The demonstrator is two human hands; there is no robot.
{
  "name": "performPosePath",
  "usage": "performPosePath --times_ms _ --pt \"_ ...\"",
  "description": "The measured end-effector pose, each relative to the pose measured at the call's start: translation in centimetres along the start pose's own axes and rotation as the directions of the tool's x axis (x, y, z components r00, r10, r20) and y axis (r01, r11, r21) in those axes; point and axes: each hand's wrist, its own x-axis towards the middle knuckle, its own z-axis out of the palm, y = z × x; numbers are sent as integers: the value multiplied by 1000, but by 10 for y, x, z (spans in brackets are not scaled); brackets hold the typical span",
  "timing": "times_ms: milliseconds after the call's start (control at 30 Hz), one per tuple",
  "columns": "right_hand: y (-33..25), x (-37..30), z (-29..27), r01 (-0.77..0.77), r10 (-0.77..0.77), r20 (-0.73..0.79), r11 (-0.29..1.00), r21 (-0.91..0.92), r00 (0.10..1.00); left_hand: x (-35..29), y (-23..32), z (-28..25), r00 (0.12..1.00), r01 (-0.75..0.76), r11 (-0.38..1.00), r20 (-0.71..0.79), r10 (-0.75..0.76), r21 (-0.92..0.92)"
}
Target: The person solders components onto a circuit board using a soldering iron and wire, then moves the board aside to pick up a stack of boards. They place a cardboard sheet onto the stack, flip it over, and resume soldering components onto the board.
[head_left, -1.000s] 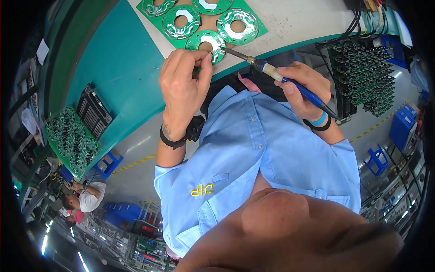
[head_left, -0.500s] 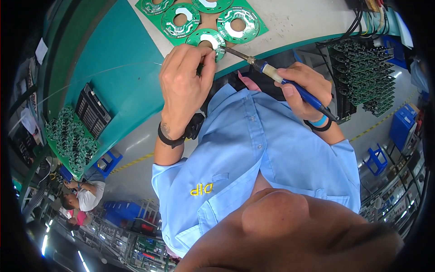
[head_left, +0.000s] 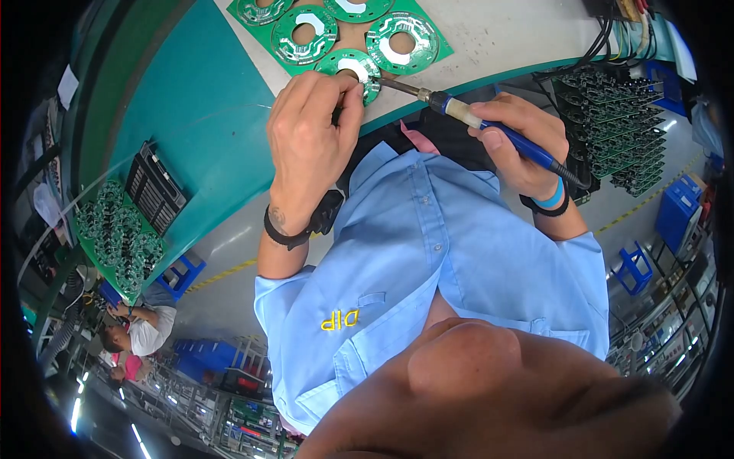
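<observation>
A green circuit board panel (head_left: 437, 56) with several ring-shaped boards lies at the top of the view. My left hand (head_left: 310, 138) is closed over the nearest ring board (head_left: 342, 58), thumb and forefinger pinched together. A thin solder wire (head_left: 229, 112) runs into this hand from the left; its tip is hidden by the fingers. In my right hand (head_left: 527, 145) is a soldering iron (head_left: 463, 112) with a blue and whitish handle. The iron's metal tip points left and meets the right side of that ring board, close to my left fingertips.
A green mat (head_left: 206, 164) covers the left of the bench. On it are a black slotted tray (head_left: 155, 187) and a green board with dense parts (head_left: 118, 233). At the right stands a rack of stacked circuit boards (head_left: 615, 130). Cables (head_left: 600, 46) hang above it.
My right hand has shifted slightly to the right, and the soldering iron's handle lies at a marginally different angle. The left hand has hardly moved. The solder wire's curve has changed slightly.
</observation>
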Motion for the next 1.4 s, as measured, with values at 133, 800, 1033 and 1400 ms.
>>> performPosePath --times_ms 133,800,1033,1400 --pt "-2 6 -4 -4 4 33 1000 -19 999 1 0 -2 1000 -3 1000 27 3 10" --pt "-3 8 -6 -11 12 53 1000 -22 999 7 1 -6 997 -3 1000 71 1 26" --pt "-3 8 -4 2 -1 31 1000 -14 1000 7 0 -6 996 -18 999 90 13 48" --pt "-6 9 -4 6 -5 22 1000 -23 1000 8 7 -13 993 30 997 113 -38 66"
